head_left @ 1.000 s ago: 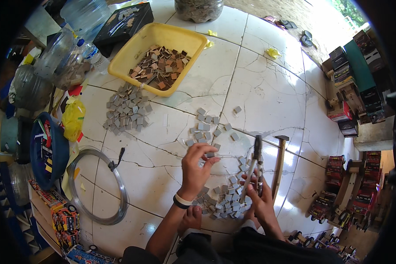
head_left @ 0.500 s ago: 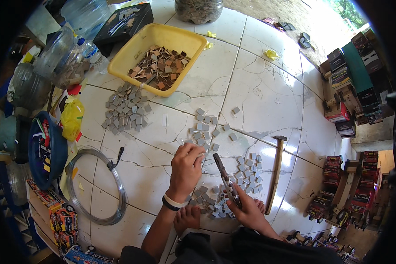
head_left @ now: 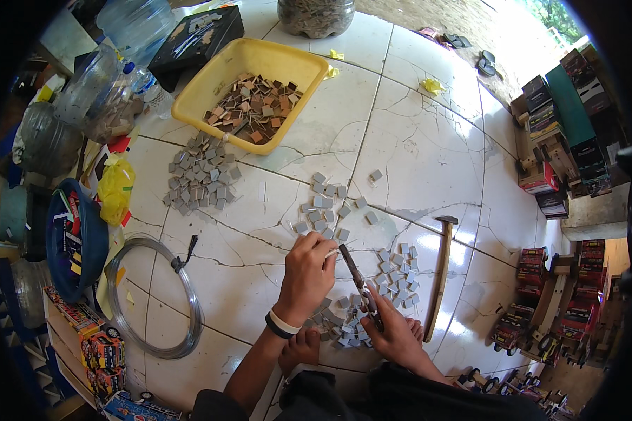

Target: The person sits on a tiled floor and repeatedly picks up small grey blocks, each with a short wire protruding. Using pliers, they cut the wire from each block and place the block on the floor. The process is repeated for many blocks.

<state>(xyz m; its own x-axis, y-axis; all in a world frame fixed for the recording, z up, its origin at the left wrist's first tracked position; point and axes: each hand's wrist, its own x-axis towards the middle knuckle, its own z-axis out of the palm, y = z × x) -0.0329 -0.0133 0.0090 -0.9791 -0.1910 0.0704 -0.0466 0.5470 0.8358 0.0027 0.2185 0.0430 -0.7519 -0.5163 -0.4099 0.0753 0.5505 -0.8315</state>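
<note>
My right hand [head_left: 395, 333] is wrapped round the handles of dark metal pliers [head_left: 352, 265], their long nose slanting up and to the left. Beside the tip, my left hand [head_left: 307, 275] has thumb and fingers pinched together. A small pale piece shows at those fingertips, too small to name. Small grey square pieces [head_left: 318, 202] are scattered just beyond my left hand. More grey squares [head_left: 398, 274] lie to the right of the pliers, and a further heap [head_left: 347, 331] sits under my hands, close to my bare feet.
A hammer [head_left: 439, 281] lies to the right. Farther off, a yellow basin [head_left: 298, 116] holds brown squares beside a grey heap [head_left: 202, 172]. Coiled clear line [head_left: 193, 309], a blue basin [head_left: 95, 259] and toy trucks [head_left: 105, 351] are at left. More toy vehicles [head_left: 530, 281] stand at right.
My left hand has shifted slightly right, bringing its pinched fingertips closer to the pliers' tip. My right hand and the pliers have barely moved.
</note>
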